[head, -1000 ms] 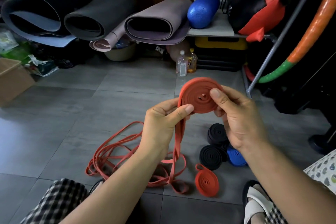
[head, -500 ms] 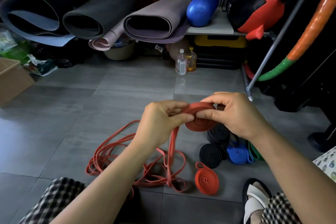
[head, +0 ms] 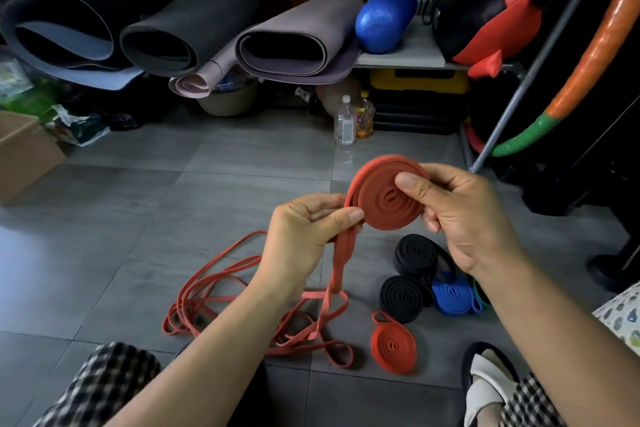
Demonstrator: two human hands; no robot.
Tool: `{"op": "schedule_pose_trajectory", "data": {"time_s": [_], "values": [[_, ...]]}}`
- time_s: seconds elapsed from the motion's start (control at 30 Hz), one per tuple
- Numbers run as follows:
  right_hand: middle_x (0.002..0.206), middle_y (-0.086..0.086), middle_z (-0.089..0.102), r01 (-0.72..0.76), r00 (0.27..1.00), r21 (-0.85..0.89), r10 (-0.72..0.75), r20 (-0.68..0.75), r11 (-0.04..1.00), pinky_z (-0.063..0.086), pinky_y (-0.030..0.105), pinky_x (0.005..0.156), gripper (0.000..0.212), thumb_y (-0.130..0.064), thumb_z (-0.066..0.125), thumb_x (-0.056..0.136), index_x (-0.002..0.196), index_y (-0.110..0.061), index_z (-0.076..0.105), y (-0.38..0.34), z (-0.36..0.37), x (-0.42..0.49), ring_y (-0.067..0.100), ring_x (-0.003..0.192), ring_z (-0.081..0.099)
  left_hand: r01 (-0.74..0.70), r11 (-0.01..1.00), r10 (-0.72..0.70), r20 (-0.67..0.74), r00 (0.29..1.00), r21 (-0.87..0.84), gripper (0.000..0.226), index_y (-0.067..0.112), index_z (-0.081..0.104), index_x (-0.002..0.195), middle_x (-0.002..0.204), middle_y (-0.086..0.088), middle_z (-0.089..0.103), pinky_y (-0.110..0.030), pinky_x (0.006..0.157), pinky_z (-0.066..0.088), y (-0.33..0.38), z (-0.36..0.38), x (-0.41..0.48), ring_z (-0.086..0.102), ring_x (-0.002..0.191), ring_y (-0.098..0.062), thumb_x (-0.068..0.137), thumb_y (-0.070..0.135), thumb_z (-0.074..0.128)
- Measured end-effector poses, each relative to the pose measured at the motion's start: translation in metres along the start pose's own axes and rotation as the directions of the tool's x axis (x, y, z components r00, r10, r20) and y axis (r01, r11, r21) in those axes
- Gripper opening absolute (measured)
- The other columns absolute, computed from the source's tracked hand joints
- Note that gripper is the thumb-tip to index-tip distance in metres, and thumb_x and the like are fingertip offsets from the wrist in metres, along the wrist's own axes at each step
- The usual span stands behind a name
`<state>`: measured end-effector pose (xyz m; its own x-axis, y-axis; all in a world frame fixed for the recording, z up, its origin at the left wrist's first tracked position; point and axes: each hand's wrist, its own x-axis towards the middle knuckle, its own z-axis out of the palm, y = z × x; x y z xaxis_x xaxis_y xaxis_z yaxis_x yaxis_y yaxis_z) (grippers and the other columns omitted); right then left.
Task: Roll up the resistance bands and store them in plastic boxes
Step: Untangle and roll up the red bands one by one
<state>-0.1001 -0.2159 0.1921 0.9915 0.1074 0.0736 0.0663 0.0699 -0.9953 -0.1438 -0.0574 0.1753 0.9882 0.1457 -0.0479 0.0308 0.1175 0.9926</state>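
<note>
A red resistance band is partly wound into a flat coil (head: 381, 198), held up facing me. My right hand (head: 460, 215) grips the coil, thumb on its face and fingers behind. My left hand (head: 304, 236) pinches the band's loose tail just left of the coil. The tail (head: 337, 267) hangs down to a loose heap of red band (head: 242, 308) on the floor. Finished rolls lie on the floor below my hands: a red one (head: 393, 347), two black ones (head: 415, 253) (head: 401, 298) and a blue one (head: 453, 298).
Rolled yoga mats (head: 291, 45) and a blue foam roller (head: 384, 17) sit on shelves at the back. Two bottles (head: 346, 121) stand on the grey tile floor. A cardboard box (head: 24, 152) is at the left, a metal pole (head: 540, 55) at the right. My sandalled foot (head: 485, 385) is bottom right.
The coil was turned edge-on and lowered half a second ago; now it is raised and faces me again, with another turn wound on and less tail on the floor.
</note>
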Motion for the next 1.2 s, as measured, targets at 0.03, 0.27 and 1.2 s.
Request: {"op": "schedule_pose_trajectory", "data": {"time_s": [0.03, 0.27, 1.2], "values": [[0.045, -0.008, 0.056, 0.016, 1.000, -0.026, -0.016, -0.006, 1.000, 0.026, 0.015, 0.034, 0.018, -0.028, 0.068, 0.060, 0.077, -0.021, 0.067, -0.001, -0.001, 0.000, 0.004, 0.034, 0.029, -0.009, 1.000, 0.009, 0.000, 1.000, 0.017, 0.010, 0.007, 0.069, 0.083, 0.063, -0.001, 0.070, -0.018, 0.059, 0.054, 0.002, -0.002, 0.001, 0.065, 0.058, -0.007, 0.075, 0.000, 0.067], [0.049, -0.005, 0.058, 0.089, 0.996, -0.123, -0.089, 0.001, 0.988, 0.027, 0.016, 0.035, 0.019, -0.033, 0.070, 0.058, 0.075, -0.027, 0.068, -0.004, -0.007, 0.002, 0.006, 0.035, 0.030, -0.180, 0.940, 0.158, 0.098, 0.983, 0.290, 0.024, 0.022, 0.069, 0.079, 0.069, 0.004, 0.069, -0.021, 0.066, 0.049, 0.009, -0.013, 0.003, 0.060, 0.067, -0.010, 0.086, 0.002, 0.059], [0.042, -0.003, 0.050, -0.145, 0.966, 0.370, 0.212, -0.148, 0.918, 0.028, 0.013, 0.033, 0.016, -0.020, 0.066, 0.065, 0.049, -0.019, 0.068, 0.019, 0.026, -0.020, 0.002, 0.033, 0.034, 0.080, 0.967, -0.110, -0.112, 0.988, -0.244, 0.020, 0.001, 0.068, 0.100, 0.081, -0.013, 0.067, -0.029, 0.076, 0.054, -0.017, 0.020, -0.010, 0.061, 0.073, -0.020, 0.083, 0.009, 0.060]]}}
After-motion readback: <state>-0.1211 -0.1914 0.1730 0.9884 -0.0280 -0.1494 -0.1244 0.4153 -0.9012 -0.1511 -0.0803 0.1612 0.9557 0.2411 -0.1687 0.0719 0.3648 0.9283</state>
